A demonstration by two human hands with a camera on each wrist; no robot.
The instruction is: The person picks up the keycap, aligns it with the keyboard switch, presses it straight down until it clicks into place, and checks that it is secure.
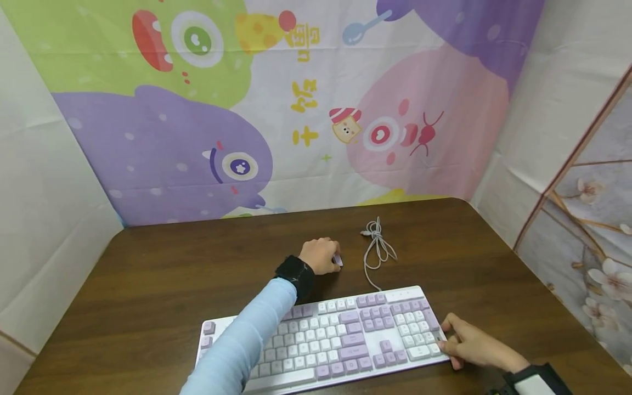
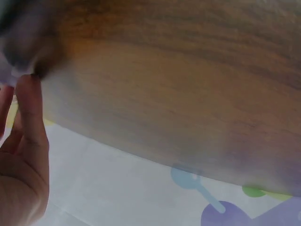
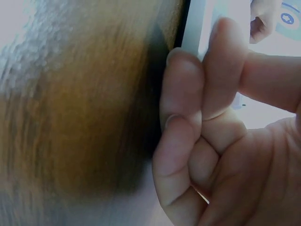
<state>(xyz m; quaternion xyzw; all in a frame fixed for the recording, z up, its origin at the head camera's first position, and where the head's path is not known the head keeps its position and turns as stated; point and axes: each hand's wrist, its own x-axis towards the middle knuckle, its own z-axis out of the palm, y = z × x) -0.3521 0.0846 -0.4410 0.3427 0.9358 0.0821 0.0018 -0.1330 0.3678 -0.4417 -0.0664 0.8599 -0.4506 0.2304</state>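
A white and lilac keyboard point(image 1: 353, 351) lies on the table's near side. My right hand point(image 1: 471, 343) grips its right end, thumb at the number pad side and the other fingers low along the edge. The right wrist view shows these curled fingers point(image 3: 181, 94) against the keyboard's pale edge point(image 3: 195, 28). Beyond the keyboard's back edge, my left hand point(image 1: 321, 256) pinches a small pale lilac piece point(image 1: 338, 259) close over the tabletop. Most of that piece is hidden by the fingers, and I cannot tell its kind. In the left wrist view, the left hand point(image 2: 28, 155) shows only at the left side.
A tied bundle of pale cable point(image 1: 377, 247) lies behind the keyboard and runs to its back edge. The brown wooden table point(image 1: 197, 263) ends at a cartoon-printed cloth point(image 1: 316, 181). My left forearm point(image 1: 247, 334) crosses over the keyboard's left half.
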